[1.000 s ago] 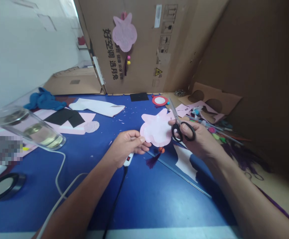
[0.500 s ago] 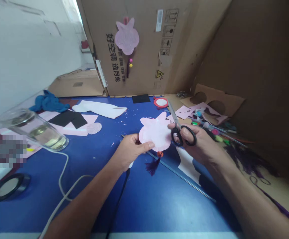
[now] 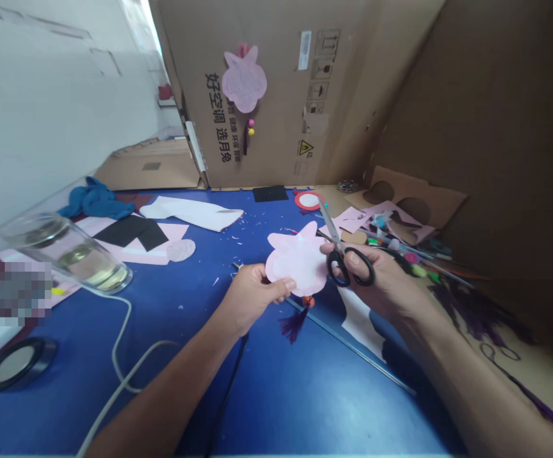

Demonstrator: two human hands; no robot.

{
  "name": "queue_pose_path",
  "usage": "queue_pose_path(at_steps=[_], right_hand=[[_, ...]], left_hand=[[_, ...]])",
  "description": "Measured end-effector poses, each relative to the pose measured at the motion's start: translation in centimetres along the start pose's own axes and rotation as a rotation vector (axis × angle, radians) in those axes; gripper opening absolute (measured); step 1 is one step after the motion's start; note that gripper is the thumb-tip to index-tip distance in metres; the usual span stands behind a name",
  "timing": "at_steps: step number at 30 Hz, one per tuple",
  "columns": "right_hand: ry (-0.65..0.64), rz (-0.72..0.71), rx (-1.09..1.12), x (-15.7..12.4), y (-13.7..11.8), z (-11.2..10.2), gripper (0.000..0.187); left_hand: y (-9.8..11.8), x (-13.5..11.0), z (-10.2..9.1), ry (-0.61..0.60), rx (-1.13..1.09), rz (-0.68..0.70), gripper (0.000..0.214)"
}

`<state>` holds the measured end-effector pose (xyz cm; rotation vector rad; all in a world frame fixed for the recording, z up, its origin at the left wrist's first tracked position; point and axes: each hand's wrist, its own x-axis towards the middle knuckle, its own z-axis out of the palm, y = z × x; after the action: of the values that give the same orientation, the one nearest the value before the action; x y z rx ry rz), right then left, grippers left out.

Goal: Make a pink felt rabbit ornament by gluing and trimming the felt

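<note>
A pink scalloped paper cutout point(image 3: 298, 261) with two pointed ears is pinched at its lower left edge by my left hand point(image 3: 257, 289), thumb on top. Below the cutout hang an orange bead point(image 3: 308, 302) and a dark purple tassel point(image 3: 294, 325). My right hand point(image 3: 376, 273) grips black-handled scissors point(image 3: 332, 230), blades pointing up and away from me; its fingertips also touch the cutout's right edge. A similar pink cutout point(image 3: 245, 83), with pink and yellow beads under it, hangs on the upright cardboard point(image 3: 276, 146).
To the left stand a glass of liquid point(image 3: 90, 254), a roll of black tape point(image 3: 18, 366) and a white cable point(image 3: 124, 331). A metal rod point(image 3: 357, 350) lies in front of me. Paper scraps point(image 3: 350, 218), cut cardboard point(image 3: 419, 194) and purple tassels point(image 3: 477, 315) crowd the right.
The view has tilted slightly upward, so things sit a little lower in the picture. Both hands keep the same hold on the cutout and the scissors.
</note>
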<state>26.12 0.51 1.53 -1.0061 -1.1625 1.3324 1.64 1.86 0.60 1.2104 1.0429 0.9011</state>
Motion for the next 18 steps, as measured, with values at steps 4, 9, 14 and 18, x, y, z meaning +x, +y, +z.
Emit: queue_pose_path(at_steps=[4,9,14,18], right_hand=[[0.005,0.001,-0.004,-0.03,-0.12,0.05,0.061],[0.018,-0.002,0.013,-0.07,-0.18,-0.06,0.059],[0.023,-0.008,0.044,-0.06,-0.48,0.08,0.06],[0.028,0.008,0.048,-0.02,-0.52,0.03,0.059]], left_hand=[[-0.14,0.02,0.03,0.004,-0.025,0.003,0.027],[-0.08,0.0,0.17,-0.023,-0.086,-0.04,0.029],[-0.12,-0.03,0.14,-0.05,-0.051,-0.066,0.022],[-0.16,-0.01,0.05,-0.088,-0.042,-0.064,0.02]])
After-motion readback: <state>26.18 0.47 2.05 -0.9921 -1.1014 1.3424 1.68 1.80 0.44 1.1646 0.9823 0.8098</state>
